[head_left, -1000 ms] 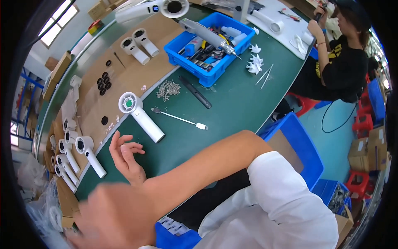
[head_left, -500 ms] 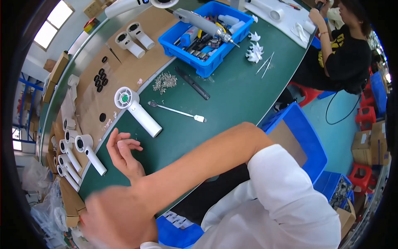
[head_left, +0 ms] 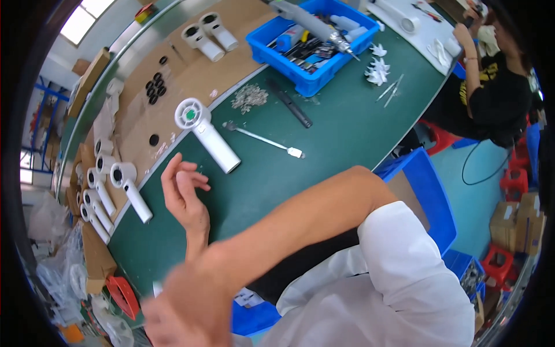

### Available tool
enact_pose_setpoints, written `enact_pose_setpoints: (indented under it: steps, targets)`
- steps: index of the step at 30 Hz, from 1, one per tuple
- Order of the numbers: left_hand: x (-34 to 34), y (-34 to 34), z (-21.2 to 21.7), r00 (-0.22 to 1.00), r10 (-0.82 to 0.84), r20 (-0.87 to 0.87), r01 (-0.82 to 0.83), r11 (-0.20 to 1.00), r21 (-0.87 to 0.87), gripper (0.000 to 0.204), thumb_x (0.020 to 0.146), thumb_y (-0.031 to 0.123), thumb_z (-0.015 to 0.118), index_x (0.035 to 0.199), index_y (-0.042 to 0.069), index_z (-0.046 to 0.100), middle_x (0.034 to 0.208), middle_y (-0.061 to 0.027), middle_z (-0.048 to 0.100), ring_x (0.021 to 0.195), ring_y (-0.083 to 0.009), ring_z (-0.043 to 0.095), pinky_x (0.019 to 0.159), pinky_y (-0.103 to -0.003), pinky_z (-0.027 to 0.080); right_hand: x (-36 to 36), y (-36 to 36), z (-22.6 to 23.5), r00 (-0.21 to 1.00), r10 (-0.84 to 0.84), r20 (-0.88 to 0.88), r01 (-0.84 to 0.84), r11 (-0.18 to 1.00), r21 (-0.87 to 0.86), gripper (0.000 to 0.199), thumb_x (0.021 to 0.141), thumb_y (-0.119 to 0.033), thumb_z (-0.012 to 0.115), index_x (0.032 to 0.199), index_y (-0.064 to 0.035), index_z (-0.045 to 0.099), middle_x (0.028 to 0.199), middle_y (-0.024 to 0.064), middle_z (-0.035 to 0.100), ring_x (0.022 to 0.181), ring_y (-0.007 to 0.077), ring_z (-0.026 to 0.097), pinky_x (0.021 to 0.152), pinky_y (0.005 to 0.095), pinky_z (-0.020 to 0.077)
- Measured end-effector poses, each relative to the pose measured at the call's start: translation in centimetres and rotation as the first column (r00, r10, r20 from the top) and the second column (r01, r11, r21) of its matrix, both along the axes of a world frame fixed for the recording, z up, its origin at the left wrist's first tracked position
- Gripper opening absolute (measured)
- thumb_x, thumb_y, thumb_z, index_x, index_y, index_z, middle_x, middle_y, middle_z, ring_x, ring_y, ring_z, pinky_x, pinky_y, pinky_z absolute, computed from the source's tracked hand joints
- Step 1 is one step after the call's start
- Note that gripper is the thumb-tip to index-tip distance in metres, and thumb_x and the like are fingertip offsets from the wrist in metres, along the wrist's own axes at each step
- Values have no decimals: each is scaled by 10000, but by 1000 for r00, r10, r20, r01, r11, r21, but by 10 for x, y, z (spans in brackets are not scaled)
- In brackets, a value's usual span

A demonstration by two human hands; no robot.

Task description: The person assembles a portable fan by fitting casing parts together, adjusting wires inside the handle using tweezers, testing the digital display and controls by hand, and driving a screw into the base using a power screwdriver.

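Observation:
My left hand [head_left: 186, 199] hovers at the near left of the green table with nothing in it, its fingers loosely bent and apart. My right forearm [head_left: 295, 214] crosses in front of the left wrist. At the lower left my right hand [head_left: 188, 303] is smeared by motion, its fingers unclear; I cannot tell whether it holds anything. A white handheld fan [head_left: 215, 144] lies just beyond my left fingertips, a green spot at its hub. To its right lies a thin metal rod [head_left: 260, 139] with a white end.
Several white fan bodies [head_left: 136, 196] line the left edge. Black rings [head_left: 155, 89] lie on brown board. Farther off are small screws [head_left: 250, 98], a black bar [head_left: 291, 104], a blue tool bin [head_left: 300, 81], an electric screwdriver [head_left: 315, 26] and white impellers [head_left: 377, 72]. A co-worker [head_left: 497, 87] sits right.
The view has shifted, so the table things appear farther right and higher. My right hand remains blurred at the lower left, and a red plastic part now shows there. My left hand stays open.

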State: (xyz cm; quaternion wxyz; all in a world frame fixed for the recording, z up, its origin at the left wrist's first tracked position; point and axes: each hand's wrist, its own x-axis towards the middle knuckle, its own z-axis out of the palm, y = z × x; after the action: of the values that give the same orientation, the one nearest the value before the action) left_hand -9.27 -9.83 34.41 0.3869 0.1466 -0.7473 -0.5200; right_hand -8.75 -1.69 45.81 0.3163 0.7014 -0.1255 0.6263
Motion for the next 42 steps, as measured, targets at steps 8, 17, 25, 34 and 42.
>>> enact_pose_setpoints:
  steps: [8,17,25,34,42]
  targets:
    - [14,-7,0,990,51,131,-63,994,91,327,1018,159,418,1298,2,479,958,-85,601,746,-123,561,671,-245,485,-24,-3,-30,986,-46,159,-108,553,826,348,798,-374,636,873,-40,577,691,138,539,623,293,557,539,465,421]
    - [9,-1,9,986,-91,-143,143,900,413,614,1013,476,348,1297,-65,411,704,-53,534,443,-94,511,383,-212,439,-101,10,-96,177,-53,983,-984,-41,175,490,790,-216,520,1211,19,431,881,109,554,688,194,581,600,325,515]
    - [22,-3,13,963,-246,-107,266,835,482,410,1001,311,446,1172,-60,478,675,-39,486,459,-103,531,396,-230,471,-98,11,-101,293,-115,949,-956,-51,289,447,800,-132,517,1211,24,433,887,112,554,695,185,577,568,322,511]
    - [20,0,15,966,-227,-121,257,878,403,451,1002,327,435,1216,-67,477,797,-94,592,471,-103,555,431,-205,468,-99,16,-90,426,-174,888,-905,-62,422,296,925,-131,532,1178,-2,448,827,87,568,645,144,574,532,284,488]
    - [24,-5,12,962,-257,-95,272,856,439,442,1008,368,418,1090,-48,544,659,-56,540,418,-132,542,407,-228,450,-98,16,-88,454,-175,874,-891,-76,448,272,933,-128,539,1156,1,450,853,99,587,668,147,588,575,294,507]
